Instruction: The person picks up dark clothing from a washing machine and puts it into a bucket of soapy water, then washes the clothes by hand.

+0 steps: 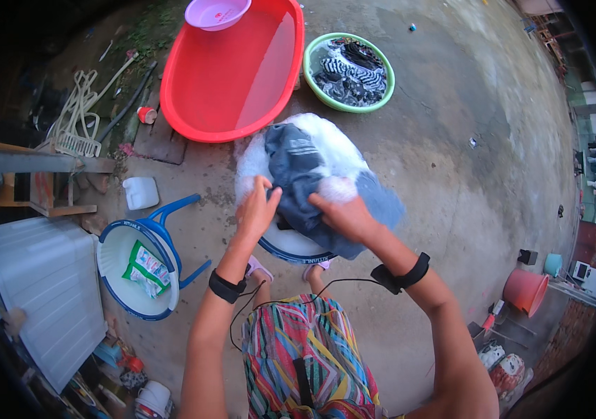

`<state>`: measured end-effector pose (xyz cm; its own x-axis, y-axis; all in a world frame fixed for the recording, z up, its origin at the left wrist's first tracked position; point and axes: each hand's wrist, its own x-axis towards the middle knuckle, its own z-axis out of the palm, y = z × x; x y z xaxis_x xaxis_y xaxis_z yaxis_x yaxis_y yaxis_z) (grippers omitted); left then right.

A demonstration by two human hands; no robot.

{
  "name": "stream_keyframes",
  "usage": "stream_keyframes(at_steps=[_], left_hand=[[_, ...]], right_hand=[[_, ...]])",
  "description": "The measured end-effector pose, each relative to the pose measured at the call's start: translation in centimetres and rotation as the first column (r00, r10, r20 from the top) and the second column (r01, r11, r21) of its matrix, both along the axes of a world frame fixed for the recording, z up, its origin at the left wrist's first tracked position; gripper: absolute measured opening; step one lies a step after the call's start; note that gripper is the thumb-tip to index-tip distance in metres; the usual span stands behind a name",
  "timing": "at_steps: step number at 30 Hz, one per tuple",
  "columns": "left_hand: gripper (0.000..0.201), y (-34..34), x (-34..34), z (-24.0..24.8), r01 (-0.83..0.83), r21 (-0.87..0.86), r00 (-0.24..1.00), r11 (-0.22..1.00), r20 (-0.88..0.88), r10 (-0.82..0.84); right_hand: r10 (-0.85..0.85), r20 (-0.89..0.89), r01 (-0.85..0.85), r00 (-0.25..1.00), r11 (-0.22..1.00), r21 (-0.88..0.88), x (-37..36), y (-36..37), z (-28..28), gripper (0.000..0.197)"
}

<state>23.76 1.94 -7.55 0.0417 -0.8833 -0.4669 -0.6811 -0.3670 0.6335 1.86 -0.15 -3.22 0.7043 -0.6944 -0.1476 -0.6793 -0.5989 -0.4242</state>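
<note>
A wet dark blue-grey garment lies bunched over a white tub with a blue rim, which is heaped with white suds. My left hand pinches the garment's left side, fingers closed on the cloth. On the right, my right hand is closed round another part of it, with a clump of foam on its knuckles. Part of the cloth hangs over the tub's right side. What else lies in the tub is hidden by foam and cloth.
Beyond the tub stand a big red basin holding water, a small pink basin at its far end, and a green basin of soaking clothes. To the left are a white jug and a white-blue basin with a detergent bag.
</note>
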Motion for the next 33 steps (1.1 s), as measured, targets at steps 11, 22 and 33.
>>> stream_keyframes(at_steps=[11, 22, 33], left_hand=[[0.079, 1.8, -2.5, -4.2, 0.269, 0.067, 0.962, 0.961, -0.073, -0.264], [0.042, 3.4, -5.0, -19.3, 0.328, 0.261, 0.944, 0.908, -0.069, -0.321], [0.034, 3.5, -6.8, -17.8, 0.109, 0.298, 0.994, 0.948, -0.037, -0.103]], right_hand=[[0.159, 0.187, -0.216, 0.969, 0.914, 0.344, 6.2, 3.6, -6.9, 0.038], [-0.821, 0.009, 0.812, 0.571, 0.567, 0.138, -2.5, 0.6, -14.0, 0.056], [-0.773, -0.245, 0.729, 0.585, 0.369, 0.576, -2.5, -3.7, -17.5, 0.089]])
